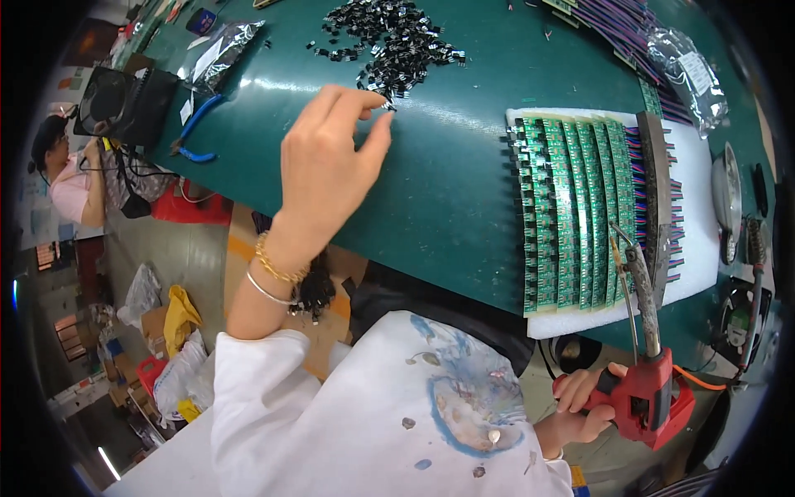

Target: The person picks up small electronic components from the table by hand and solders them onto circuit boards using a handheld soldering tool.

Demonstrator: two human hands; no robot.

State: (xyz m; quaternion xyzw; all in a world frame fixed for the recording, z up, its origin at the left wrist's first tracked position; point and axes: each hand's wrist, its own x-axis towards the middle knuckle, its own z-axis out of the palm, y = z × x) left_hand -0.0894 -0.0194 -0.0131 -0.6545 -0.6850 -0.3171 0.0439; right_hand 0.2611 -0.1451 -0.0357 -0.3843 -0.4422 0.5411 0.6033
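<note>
Nearest my camera is a white cloth shirt with a blue print [472,398], at six o'clock. At eleven, the bare left hand [333,153] has its thumb and forefinger pinched on one small black connector [389,106], just below a loose heap of black-and-silver connectors [397,50] at twelve, too many to count. At four, the right hand [584,406] grips one red gun-shaped soldering tool [650,398]; its metal tip is over several long green circuit-board strips [571,207] at three; I cannot tell whether it touches. One dark metal bar [654,190] crosses their wires on a white foam slab [700,248], which reaches the near edge of the green table [439,190]. Bare tabletop gives me room between left hand and strips. At ten lies one pair of blue-handled pliers [199,124]. Two plastic bags, one at eleven [224,56] and one at two [683,79], carry white labels I cannot read.
</note>
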